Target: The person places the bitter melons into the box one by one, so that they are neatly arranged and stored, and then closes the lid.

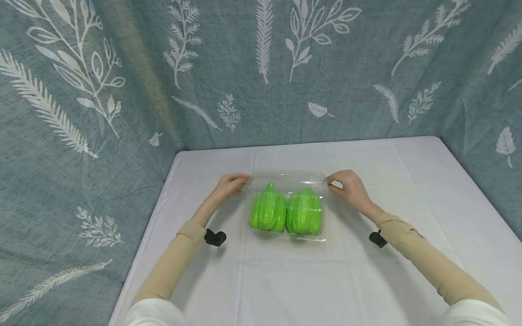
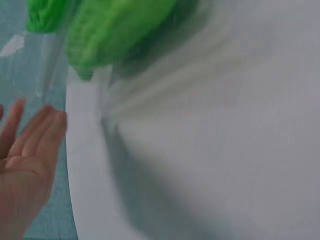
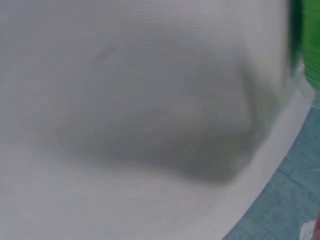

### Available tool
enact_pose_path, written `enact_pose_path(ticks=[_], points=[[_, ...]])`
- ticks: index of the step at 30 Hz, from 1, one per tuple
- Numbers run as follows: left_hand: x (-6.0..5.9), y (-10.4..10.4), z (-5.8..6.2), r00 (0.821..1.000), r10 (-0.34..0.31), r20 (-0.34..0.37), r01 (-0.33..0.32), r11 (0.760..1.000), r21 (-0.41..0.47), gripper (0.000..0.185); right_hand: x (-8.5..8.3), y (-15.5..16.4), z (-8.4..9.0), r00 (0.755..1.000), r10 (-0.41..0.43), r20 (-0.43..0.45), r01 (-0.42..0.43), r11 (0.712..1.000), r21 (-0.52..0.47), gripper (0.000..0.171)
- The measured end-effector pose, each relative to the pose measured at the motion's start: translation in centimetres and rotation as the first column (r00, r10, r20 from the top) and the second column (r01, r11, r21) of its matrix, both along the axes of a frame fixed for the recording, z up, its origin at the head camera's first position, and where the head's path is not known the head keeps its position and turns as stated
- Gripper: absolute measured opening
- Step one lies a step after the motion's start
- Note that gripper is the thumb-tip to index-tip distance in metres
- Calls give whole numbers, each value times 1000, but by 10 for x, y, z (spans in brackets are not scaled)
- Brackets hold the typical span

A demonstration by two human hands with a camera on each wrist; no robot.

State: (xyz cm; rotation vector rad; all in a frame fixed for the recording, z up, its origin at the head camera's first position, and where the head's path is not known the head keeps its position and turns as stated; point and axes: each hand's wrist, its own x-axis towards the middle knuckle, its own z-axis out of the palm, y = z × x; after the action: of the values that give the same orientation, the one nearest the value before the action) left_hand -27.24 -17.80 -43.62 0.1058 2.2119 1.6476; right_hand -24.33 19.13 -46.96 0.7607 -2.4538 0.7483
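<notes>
A clear plastic clamshell container (image 1: 287, 178) lies on the table between the two hands, its lid edge on the far side. Inside sit two ridged, glossy green pieces of produce, a left one (image 1: 268, 210) with a pointed tip and a right one (image 1: 303, 213); their exact kind is unclear. The left hand (image 1: 231, 185) pinches the container's far left corner; in the left wrist view that hand (image 2: 27, 160) shows its other fingers fairly straight. With thumb and forefinger, the right hand (image 1: 348, 184) pinches the far right corner. Only a sliver of it enters the right wrist view.
A white cloth (image 1: 293, 290) covers the table. Blue-grey curtains (image 1: 244, 113) with white leaf prints stand behind and at both sides. A black wrist-camera piece (image 1: 215, 237) hangs by the left sleeve, another black piece (image 1: 378, 239) by the right.
</notes>
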Motion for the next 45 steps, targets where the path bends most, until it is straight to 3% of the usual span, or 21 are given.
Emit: enact_pose_path(ticks=[4,9,11,13,16,18,20,22,24,27,30,32,34,36,40,42,45], points=[[8,4,0,996,-46,78,44,999,22,56,2,3,-6,988,81,-128,-75,996,50,18],[23,12,-2,980,-135,144,140,990,-30,76,7,6,-11,986,95,-137,-85,993,77,20],[28,19,-4,979,-138,147,146,988,-48,83,8,8,-10,987,95,-130,-84,993,88,20],[30,27,-7,988,-94,125,103,992,-70,86,7,10,-9,988,90,-125,-77,992,102,21],[29,42,-6,997,18,75,-13,997,-72,85,4,13,-5,993,70,-93,-59,992,113,25],[23,52,-7,993,104,60,-102,994,-37,85,2,14,-1,1000,29,3,-29,994,104,31],[15,62,-8,983,172,60,-173,985,15,85,1,16,2,987,-38,158,29,998,60,36],[6,72,-13,973,223,64,-228,971,69,85,2,19,6,931,-102,352,115,993,-15,40],[-1,81,-13,965,252,71,-259,959,114,84,4,21,10,834,-122,538,211,972,-107,46],[-8,91,-13,952,298,70,-306,941,148,83,10,26,16,689,-60,722,294,934,-203,61],[-14,94,-12,935,348,67,-354,921,165,82,17,29,18,566,31,824,260,942,-214,65],[-17,94,-13,932,354,77,-362,917,169,82,22,33,14,516,75,853,210,955,-211,60],[-18,91,-13,937,334,106,-348,923,166,82,26,34,10,491,112,864,170,961,-220,54],[-17,83,-11,948,280,148,-302,942,149,83,29,35,8,489,119,864,157,962,-222,49],[-14,60,-6,969,68,239,-99,988,118,82,30,34,6,513,99,853,158,965,-207,48],[-11,46,-5,957,-85,279,55,992,113,76,30,35,6,517,83,852,161,968,-192,47],[-5,29,-6,894,-290,343,259,957,132,64,30,36,6,511,84,855,158,969,-190,48]])
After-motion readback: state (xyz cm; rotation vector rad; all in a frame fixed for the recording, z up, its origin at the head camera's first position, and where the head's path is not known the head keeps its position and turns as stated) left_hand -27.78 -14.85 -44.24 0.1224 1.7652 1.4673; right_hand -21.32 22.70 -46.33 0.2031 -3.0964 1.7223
